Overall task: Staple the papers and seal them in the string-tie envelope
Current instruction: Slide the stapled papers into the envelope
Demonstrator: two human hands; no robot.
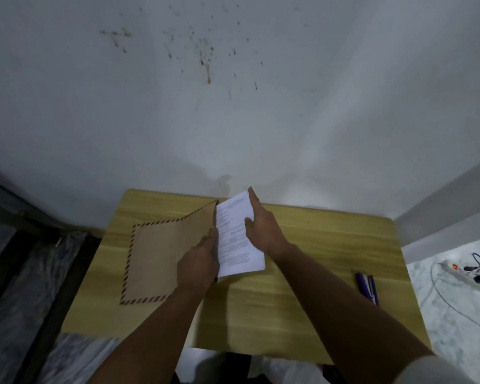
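Note:
A brown envelope (155,259) with a red and dark striped border lies on the left half of the wooden table (302,300). My left hand (200,261) grips its right edge, where the opening is. A white stack of printed papers (234,236) sticks out of that opening to the right, partly inside. My right hand (261,225) holds the papers at their right edge, thumb on top and fingers stretched toward the far corner. A purple stapler (367,286) lies on the table at the right, away from both hands.
The table stands against a stained white wall (233,106). A power strip with plugged cables (466,270) lies on the pale floor at the right. Dark framed panels (25,273) stand to the left of the table.

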